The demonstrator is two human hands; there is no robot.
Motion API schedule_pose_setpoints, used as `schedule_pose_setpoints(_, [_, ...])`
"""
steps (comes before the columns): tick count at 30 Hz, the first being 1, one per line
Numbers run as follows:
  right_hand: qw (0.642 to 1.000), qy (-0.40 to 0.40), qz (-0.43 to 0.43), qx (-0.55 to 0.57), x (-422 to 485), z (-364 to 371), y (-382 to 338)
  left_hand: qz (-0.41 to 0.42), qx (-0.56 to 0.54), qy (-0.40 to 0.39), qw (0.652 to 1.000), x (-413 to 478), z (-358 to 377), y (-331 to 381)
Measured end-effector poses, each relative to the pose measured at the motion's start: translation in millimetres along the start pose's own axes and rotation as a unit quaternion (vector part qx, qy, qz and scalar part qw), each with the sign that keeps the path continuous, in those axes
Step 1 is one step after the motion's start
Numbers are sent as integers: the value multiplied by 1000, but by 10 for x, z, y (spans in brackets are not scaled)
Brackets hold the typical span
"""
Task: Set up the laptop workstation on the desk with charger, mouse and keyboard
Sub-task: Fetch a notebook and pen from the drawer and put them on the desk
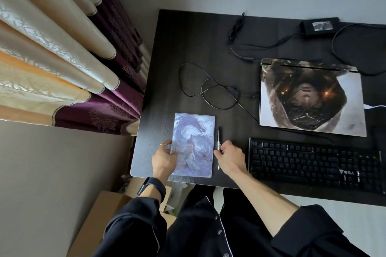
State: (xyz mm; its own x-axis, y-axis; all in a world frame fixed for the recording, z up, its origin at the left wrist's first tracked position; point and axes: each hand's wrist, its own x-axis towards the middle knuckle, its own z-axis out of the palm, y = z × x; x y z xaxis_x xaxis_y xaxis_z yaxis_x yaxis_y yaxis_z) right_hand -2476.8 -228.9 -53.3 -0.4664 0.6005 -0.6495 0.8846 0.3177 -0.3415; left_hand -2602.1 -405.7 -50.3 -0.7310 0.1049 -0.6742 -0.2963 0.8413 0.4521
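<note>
A closed laptop (309, 98) with a printed picture on its lid lies at the right of the dark desk (167, 69). In front of it sits a black keyboard (313, 165). The charger brick (319, 26) rests at the far edge, its cables (240, 33) trailing across the desk. Another thin black cable (208, 89) loops in the middle. No mouse shows. My left hand (165, 158) grips the left edge of a purple illustrated notebook (194, 144) at the desk's near left corner. My right hand (229, 156) pinches a pen (218, 146) lying beside the notebook's right edge.
Beige and purple curtains (62, 58) hang to the left of the desk. A cardboard box (100, 215) stands on the floor below the desk's near left corner. A white cable (373, 106) shows at the laptop's right side.
</note>
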Motion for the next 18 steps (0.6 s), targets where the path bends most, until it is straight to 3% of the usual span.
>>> schedule_pose_setpoints(7, [1000, 9, 15, 4, -21, 20, 4, 40, 82, 13, 996, -54, 82, 1])
schedule_pose_setpoints(18, [1000, 20, 4, -1, 5, 70, 43, 13, 63, 1, 998, 96, 46, 37])
